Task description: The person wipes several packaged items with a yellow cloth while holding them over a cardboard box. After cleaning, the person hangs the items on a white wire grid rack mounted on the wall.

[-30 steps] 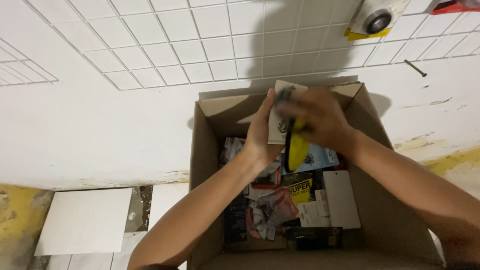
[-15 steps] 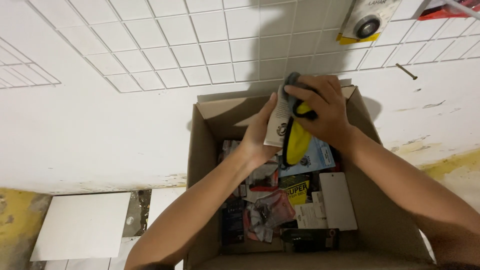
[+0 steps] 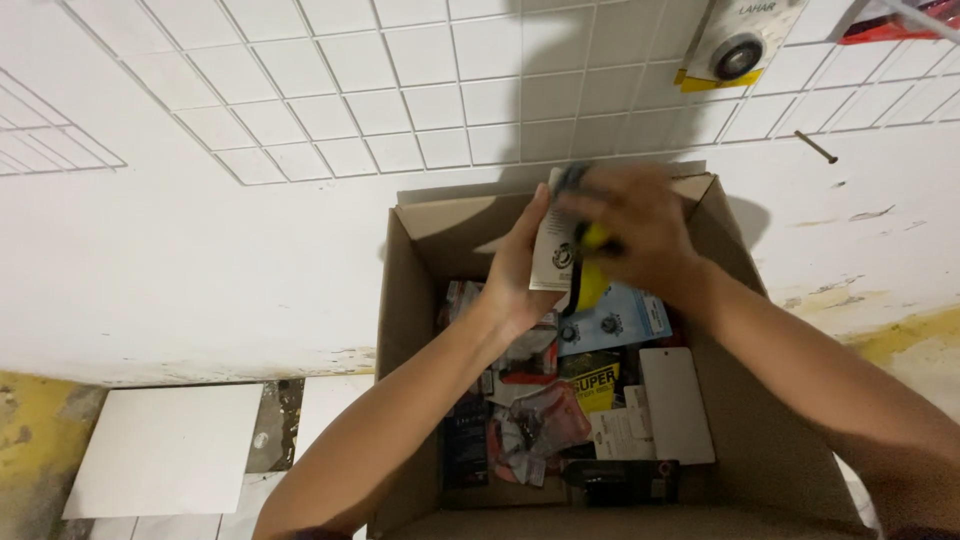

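Both my hands are raised over an open cardboard box [image 3: 400, 330]. My left hand [image 3: 520, 265] grips the edge of a white printed card package [image 3: 553, 255]. My right hand [image 3: 635, 235], blurred by motion, is closed around a yellow and black tool [image 3: 590, 280] that sits against that card. The package hangs above the far end of the box. Below it the box holds several small packaged items, among them a light blue card [image 3: 620, 322], a yellow label [image 3: 592, 382] and a white flat packet [image 3: 675, 405].
The box stands on the floor against a white tiled wall [image 3: 330, 90]. A white square tile [image 3: 165, 450] lies on the floor at the left. A white and yellow package [image 3: 740, 45] hangs on the wall at top right, and a nail [image 3: 816, 146] sticks out nearby.
Both hands have lifted the card package and yellow tool slightly toward the box's far edge. My right hand has shifted over the tool and is now blurred.
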